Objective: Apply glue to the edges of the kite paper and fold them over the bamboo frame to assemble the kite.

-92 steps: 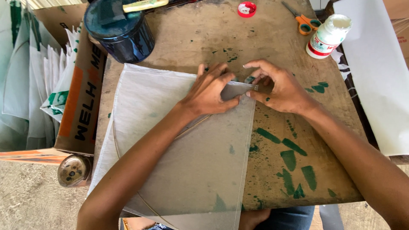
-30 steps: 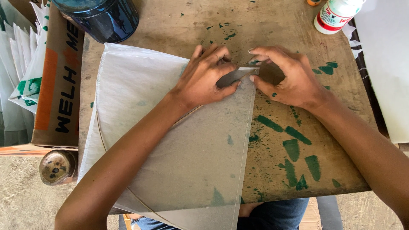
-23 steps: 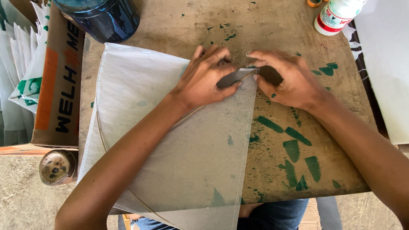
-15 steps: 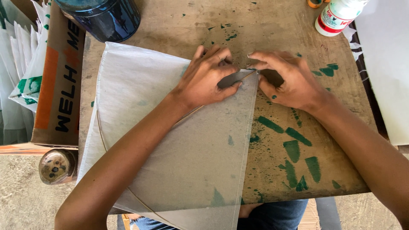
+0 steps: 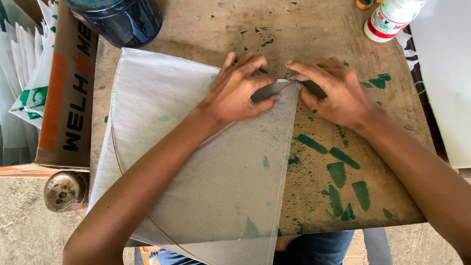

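The sheet of thin white paper (image 5: 206,162) lies flat on the stained wooden board (image 5: 343,147); it looks light, limp and easy to tear, best handled at its top corner, where both hands meet. There the left hand (image 5: 240,91) presses fingers down flat, while the right hand (image 5: 333,91) pinches the folded corner beside a thin curved stick (image 5: 282,89).

Left hand (image 5: 240,88) pressing thin paper (image 5: 196,162) at its top corner, right hand (image 5: 333,91) pinching beside it, jar (image 5: 117,19) above paper, bottle (image 5: 390,19) far right
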